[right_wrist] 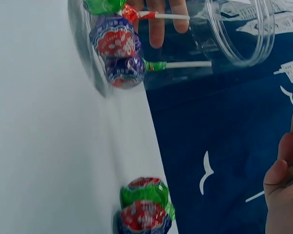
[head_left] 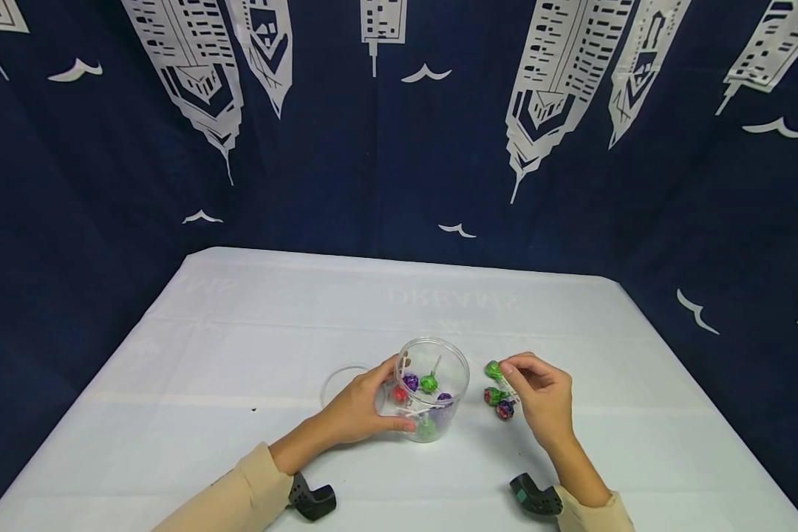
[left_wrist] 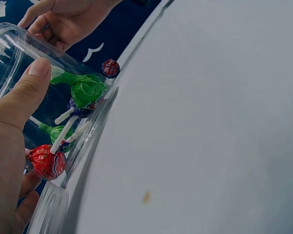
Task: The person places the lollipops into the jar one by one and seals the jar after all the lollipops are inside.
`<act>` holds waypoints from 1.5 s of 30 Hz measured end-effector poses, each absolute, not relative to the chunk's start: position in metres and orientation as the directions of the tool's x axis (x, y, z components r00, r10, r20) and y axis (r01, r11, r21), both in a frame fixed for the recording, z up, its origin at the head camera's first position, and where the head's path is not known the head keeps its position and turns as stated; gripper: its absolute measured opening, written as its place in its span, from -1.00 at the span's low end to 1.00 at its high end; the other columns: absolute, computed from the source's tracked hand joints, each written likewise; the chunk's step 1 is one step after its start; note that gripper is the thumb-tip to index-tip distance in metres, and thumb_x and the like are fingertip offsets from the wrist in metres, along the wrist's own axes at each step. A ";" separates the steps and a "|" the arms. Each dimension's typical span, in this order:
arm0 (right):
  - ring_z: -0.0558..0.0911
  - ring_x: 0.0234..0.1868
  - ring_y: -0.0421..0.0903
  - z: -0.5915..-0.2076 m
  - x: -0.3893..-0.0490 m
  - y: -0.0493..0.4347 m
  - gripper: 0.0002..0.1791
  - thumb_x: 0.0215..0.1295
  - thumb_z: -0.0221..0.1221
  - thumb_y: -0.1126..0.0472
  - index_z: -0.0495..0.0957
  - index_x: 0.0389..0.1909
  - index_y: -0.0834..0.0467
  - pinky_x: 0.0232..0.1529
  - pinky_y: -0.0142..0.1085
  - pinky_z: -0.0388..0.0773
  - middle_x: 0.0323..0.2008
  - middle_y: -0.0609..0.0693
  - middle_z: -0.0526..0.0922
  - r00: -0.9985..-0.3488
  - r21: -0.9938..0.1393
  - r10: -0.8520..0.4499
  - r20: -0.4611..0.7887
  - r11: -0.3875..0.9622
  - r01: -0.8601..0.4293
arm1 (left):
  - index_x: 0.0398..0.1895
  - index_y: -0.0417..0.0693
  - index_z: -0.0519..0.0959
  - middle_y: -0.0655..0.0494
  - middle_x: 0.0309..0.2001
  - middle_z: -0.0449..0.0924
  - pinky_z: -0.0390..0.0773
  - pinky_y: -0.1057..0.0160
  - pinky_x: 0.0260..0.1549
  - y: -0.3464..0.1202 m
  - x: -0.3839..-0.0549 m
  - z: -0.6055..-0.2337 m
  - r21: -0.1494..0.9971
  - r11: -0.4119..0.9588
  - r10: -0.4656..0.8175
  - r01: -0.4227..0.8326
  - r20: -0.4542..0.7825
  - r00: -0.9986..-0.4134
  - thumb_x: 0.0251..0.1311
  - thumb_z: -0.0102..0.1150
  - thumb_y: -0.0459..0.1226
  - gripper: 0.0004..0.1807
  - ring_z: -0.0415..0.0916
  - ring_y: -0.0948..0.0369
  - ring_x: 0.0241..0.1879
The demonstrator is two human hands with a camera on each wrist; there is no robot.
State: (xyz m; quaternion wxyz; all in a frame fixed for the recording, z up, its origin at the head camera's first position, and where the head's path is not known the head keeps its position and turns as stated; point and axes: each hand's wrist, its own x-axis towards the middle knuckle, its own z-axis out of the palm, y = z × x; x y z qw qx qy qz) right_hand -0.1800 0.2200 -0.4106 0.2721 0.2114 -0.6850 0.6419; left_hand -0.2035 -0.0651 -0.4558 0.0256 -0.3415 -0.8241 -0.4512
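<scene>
My left hand grips the clear jar; just right of the jar, my right hand pinches a green lollipop, stick pointing away from the jar.

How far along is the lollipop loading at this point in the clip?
Partly done. Several wrapped lollipops already sit inside the clear jar, which the left hand grips to steady. In hand: the right hand pinches a green lollipop beside the jar. Left: two more lollipops lie on the white table, and the clear lid rests off the jar.
</scene>
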 end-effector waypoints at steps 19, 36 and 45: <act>0.48 -0.50 -0.24 -0.427 -0.188 0.241 -0.94 0.20 0.22 0.58 0.63 -0.44 0.47 -0.47 -0.47 0.39 -0.50 -0.15 0.67 -0.833 -0.820 0.137 0.536 0.321 -0.474 | 0.53 -0.10 0.12 0.02 0.25 0.50 0.36 0.01 0.28 -0.065 -0.205 -0.456 0.712 0.361 0.542 0.602 0.365 -0.757 -0.10 0.56 0.03 0.15 0.42 0.10 0.26; 0.43 -0.50 -0.27 -0.449 -0.202 0.256 -0.90 0.12 0.38 0.37 0.71 -0.54 0.23 -0.53 -0.47 0.29 -0.58 -0.06 0.61 -0.862 -0.711 0.152 0.483 0.643 -0.284 | 0.50 -0.10 0.16 0.05 0.23 0.52 0.36 0.02 0.28 -0.065 -0.205 -0.457 0.711 0.359 0.541 0.605 0.370 -0.756 -0.10 0.56 0.03 0.12 0.44 0.13 0.24; 0.51 -0.42 -0.18 -0.451 -0.203 0.258 -0.95 0.10 0.39 0.36 0.72 -0.50 0.23 -0.43 -0.43 0.34 -0.50 -0.01 0.66 -0.875 -0.639 0.123 0.469 0.731 -0.240 | 0.51 -0.12 0.14 0.04 0.24 0.51 0.37 0.02 0.28 -0.065 -0.205 -0.457 0.707 0.357 0.543 0.610 0.374 -0.751 -0.09 0.56 0.02 0.13 0.44 0.12 0.24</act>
